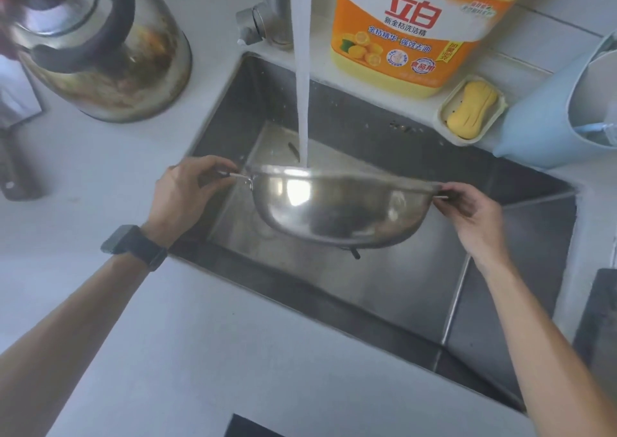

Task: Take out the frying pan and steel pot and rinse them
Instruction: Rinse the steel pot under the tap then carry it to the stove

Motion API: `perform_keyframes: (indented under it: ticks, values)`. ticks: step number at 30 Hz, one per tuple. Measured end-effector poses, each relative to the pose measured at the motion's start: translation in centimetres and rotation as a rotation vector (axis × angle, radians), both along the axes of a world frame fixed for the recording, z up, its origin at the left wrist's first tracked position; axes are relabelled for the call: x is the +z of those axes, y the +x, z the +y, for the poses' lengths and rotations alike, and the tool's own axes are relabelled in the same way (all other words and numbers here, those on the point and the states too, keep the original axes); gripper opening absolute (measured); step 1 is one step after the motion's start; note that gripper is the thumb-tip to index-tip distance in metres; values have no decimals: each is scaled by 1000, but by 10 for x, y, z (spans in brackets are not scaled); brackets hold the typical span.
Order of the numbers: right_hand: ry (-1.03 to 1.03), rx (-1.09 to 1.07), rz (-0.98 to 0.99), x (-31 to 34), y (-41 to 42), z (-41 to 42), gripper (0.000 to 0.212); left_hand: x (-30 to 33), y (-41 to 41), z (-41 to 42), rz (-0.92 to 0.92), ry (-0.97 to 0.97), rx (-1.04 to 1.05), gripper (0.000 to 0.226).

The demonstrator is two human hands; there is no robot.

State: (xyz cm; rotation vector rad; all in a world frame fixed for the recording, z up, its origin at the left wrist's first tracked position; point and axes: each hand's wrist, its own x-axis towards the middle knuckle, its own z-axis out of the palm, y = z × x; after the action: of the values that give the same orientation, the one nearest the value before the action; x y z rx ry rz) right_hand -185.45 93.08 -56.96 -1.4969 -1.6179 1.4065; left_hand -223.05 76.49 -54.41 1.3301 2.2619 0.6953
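**Steel pot held under the running tap**

Grey counter (pixel 233 353) wraps a steel sink (pixel 484 303), with a tap (pixel 267 12) at the sink's back edge pouring a thick stream (pixel 302 85) of water. Behind the sink stand a detergent jug (pixel 410 32) and a soap dish (pixel 472 109); a stained kettle (pixel 100 45) sits on the counter near the back left corner.

The pot (pixel 337 209) hangs in the air over the sink's middle, tipped so its rounded shiny outside faces the camera, and the stream lands on its far rim. It looks thin, stiff and fairly light, but wet polished steel will likely be slippery; the two small side handles seem the safest hold.

The left hand (pixel 187 189) pinches the left handle, fingers curled, wrist bent over the sink's left edge. The right hand (pixel 467 206) grips the right handle, forearm reaching in from the front right.
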Motion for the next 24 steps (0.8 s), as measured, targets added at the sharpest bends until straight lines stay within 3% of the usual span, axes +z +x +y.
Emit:
perform_keyframes:
  ticks: [8,14,19,24]
  values:
    - [70,-81,-1,-1,-6,-6,48,0,5,1,165,13,7,15]
    - [-29,-82,-32,-1,2,-6,39,-3,6,1,-120,47,-30,23]
    - [-112,-102,62,2,8,-9,46,2,3,-11,-375,14,-87,49]
    - [-190,-40,175,7,12,-8,39,5,6,-12,-508,44,-69,32]
